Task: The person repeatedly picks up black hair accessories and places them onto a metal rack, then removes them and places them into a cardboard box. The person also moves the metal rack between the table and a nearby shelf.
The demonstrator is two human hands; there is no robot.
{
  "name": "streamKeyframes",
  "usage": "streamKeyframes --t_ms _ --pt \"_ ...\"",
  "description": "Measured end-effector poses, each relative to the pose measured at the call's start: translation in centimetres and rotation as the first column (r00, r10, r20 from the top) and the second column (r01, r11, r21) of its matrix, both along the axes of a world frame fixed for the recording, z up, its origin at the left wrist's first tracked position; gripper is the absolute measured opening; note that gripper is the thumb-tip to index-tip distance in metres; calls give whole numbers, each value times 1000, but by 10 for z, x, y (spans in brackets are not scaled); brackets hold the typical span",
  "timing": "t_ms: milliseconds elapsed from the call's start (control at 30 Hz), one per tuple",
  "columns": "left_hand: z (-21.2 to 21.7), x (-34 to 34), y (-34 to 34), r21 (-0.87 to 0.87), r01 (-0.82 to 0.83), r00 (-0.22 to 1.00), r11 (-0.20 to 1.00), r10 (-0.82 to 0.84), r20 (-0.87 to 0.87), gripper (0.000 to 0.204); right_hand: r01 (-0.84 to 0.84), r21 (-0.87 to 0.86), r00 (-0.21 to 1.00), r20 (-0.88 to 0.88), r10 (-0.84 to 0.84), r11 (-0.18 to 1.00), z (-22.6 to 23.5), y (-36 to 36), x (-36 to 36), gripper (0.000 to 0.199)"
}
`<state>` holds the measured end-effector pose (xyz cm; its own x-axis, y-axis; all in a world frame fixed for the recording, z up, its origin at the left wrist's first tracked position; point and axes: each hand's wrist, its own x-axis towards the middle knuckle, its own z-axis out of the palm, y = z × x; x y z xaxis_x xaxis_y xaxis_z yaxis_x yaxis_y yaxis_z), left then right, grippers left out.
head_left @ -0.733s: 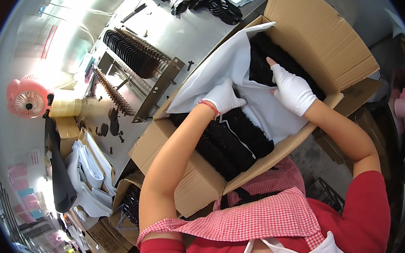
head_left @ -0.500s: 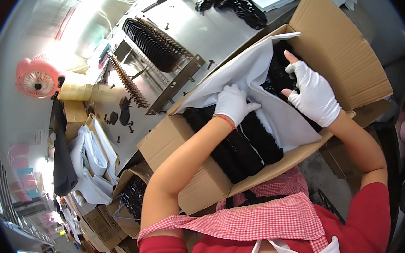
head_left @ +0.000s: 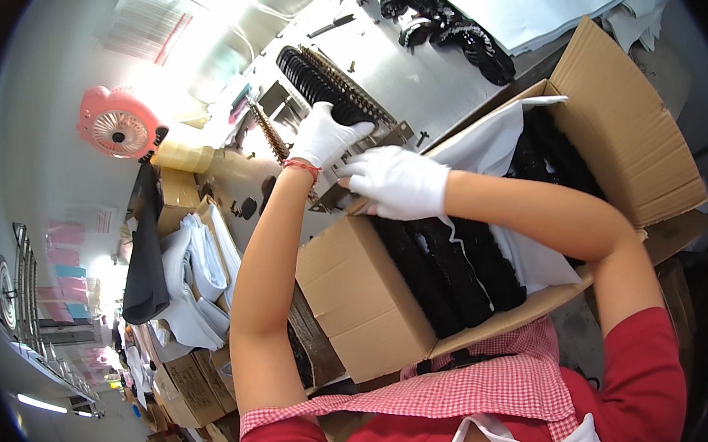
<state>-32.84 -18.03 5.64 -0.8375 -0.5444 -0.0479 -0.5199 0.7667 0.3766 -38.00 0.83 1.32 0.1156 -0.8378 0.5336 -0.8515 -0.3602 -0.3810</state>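
Observation:
My left hand (head_left: 327, 139), in a white glove, is at the near end of a row of thin black curved pieces (head_left: 309, 78) standing on a metal rack. Its thumb is spread away from the fingers; the hand's own body hides part of the row. Close to its right, my right hand (head_left: 395, 182), also white-gloved, reaches across the left rim of an open cardboard box (head_left: 364, 293) with its fingers stretched out and apart. Black bundles (head_left: 450, 276) lie in the box, one with a white string over it. A white sheet (head_left: 528, 253) separates them from more black bundles (head_left: 545, 153).
On the metal table (head_left: 368, 58) are a brown bristly rod (head_left: 268, 129), small dark screws and a shiny black heap (head_left: 451, 27). White sheets (head_left: 549, 15) lie at the far right. A pink fan (head_left: 118, 122), tape rolls (head_left: 183, 151) and a carton of white sheets (head_left: 195, 262) stand left.
Both hands have left the white sheet in the box and moved left, the left hand to the rack of black pieces. The view has shifted, and the sheet has been folded back less flatly.

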Motion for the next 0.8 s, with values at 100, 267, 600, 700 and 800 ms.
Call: streamKeyframes --t_ms 100,267,600,700,800 --pt "15 -15 14 -49 52 984 997 -43 175 80 93 162 992 -103 -77 982 -19 -25 14 55" --pt "4 -22 27 151 -25 993 988 7 118 58 97 171 994 -64 -87 980 -6 -14 16 57" --pt "25 -4 41 -466 73 952 882 77 295 23 62 103 998 8 -63 993 -9 -18 14 60" --pt "36 30 34 -358 -47 984 932 105 145 32 230 313 802 476 -361 922 0 -20 14 80" --pt "41 47 43 -36 -41 988 999 46 150 38 343 -130 832 502 -236 930 -5 -36 14 102"
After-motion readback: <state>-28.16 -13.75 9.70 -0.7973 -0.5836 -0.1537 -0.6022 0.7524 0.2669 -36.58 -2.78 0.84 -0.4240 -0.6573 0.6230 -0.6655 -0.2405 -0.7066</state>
